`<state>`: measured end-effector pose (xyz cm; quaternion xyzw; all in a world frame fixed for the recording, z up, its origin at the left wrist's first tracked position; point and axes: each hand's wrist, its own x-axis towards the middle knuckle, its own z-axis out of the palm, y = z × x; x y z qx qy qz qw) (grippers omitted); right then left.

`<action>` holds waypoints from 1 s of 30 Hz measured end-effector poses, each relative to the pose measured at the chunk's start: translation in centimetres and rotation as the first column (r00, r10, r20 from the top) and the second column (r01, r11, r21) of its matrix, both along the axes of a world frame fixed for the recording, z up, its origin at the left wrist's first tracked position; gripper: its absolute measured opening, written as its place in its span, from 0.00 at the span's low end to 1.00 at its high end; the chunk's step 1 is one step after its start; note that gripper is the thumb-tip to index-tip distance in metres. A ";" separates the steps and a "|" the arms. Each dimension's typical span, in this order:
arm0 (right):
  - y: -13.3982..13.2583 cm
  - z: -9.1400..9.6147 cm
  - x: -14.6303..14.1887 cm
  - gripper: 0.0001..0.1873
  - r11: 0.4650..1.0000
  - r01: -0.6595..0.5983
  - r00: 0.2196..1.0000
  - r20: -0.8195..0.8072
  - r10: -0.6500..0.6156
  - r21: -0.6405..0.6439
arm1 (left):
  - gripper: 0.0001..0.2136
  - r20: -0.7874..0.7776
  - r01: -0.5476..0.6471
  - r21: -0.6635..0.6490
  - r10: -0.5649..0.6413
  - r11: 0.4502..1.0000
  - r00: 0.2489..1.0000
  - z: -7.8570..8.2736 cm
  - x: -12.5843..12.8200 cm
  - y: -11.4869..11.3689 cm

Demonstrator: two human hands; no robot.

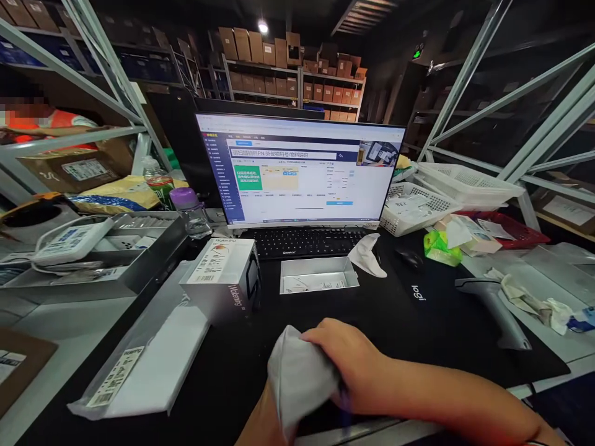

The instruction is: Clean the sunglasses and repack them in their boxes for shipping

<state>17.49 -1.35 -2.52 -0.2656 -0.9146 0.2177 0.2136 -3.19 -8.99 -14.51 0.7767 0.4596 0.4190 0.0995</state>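
- From my end, the grey-white cloth (300,375) is low in the middle, above the near part of the black desk mat (409,337) on the bench, between my 2 arms.
- My right hand (353,359) is clamped on its upper right side, thumb reaching over the top.
- My left forearm (261,416) comes up from below, just left of the cloth; the cloth covers the left hand, so I can't tell how its fingers stand.
- The cloth's long axis runs roughly away from me, top end foremost.
- Straight ahead, apart from it, the open white box (318,270) lies crosswise; the Wakening carton (220,267) stands ahead-left. I judge both nearer the left side of my grip.
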 end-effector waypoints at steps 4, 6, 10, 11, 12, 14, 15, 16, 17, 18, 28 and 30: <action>1.0 0.7 -1.3 0.19 0.972 0.168 0.792 0.564 -0.233 0.166 | 0.22 -0.168 -0.002 0.144 0.026 0.990 0.986 -0.2 0.2 -0.1; 1.0 0.8 -2.2 0.16 0.928 0.230 0.674 0.640 -0.369 0.292 | 0.18 -0.192 -0.024 0.252 0.074 0.968 0.979 0.2 0.6 0.2; 0.7 -0.1 -4.0 0.13 0.870 0.233 0.625 0.618 -0.476 0.434 | 0.16 -0.175 -0.034 0.383 0.109 0.923 0.978 1.6 1.3 0.7; 0.8 -0.2 -4.1 0.13 0.874 0.216 0.635 0.617 -0.465 0.436 | 0.17 -0.187 -0.033 0.396 0.116 0.917 0.976 1.9 1.4 0.7; 1.0 -0.1 -4.1 0.13 0.887 0.195 0.648 0.624 -0.437 0.418 | 0.17 -0.197 -0.037 0.409 0.128 0.912 0.972 2.2 1.5 0.8; 2.0 0.5 -3.5 0.17 0.935 0.157 0.694 0.639 -0.333 0.318 | 0.17 -0.208 -0.043 0.437 0.148 0.898 0.967 2.7 1.6 0.7; 2.7 1.0 -3.0 0.22 0.962 0.141 0.730 0.631 -0.261 0.235 | 0.17 -0.206 -0.044 0.452 0.152 0.891 0.967 2.9 1.6 0.7; 3.4 1.6 -2.4 0.30 0.983 0.125 0.774 0.607 -0.179 0.132 | 0.16 -0.204 -0.039 0.463 0.149 0.886 0.968 3.0 1.6 0.7; 4.2 2.1 -1.9 0.37 0.995 0.101 0.818 0.568 -0.092 0.015 | 0.15 -0.200 -0.030 0.469 0.139 0.883 0.970 3.0 1.6 0.6; 4.9 2.6 -1.5 0.42 0.993 0.073 0.852 0.524 -0.012 -0.095 | 0.14 -0.199 -0.017 0.474 0.126 0.881 0.972 3.1 1.6 0.6; 3.2 1.5 -3.6 0.21 0.985 -0.136 0.765 0.643 0.039 0.102 | 0.14 -0.243 -0.027 0.529 0.182 0.848 0.953 3.3 1.6 0.1; 3.4 1.8 -3.2 0.16 0.976 -0.217 0.742 0.651 0.157 0.012 | 0.12 -0.253 -0.074 0.535 0.243 0.842 0.937 3.0 1.5 0.1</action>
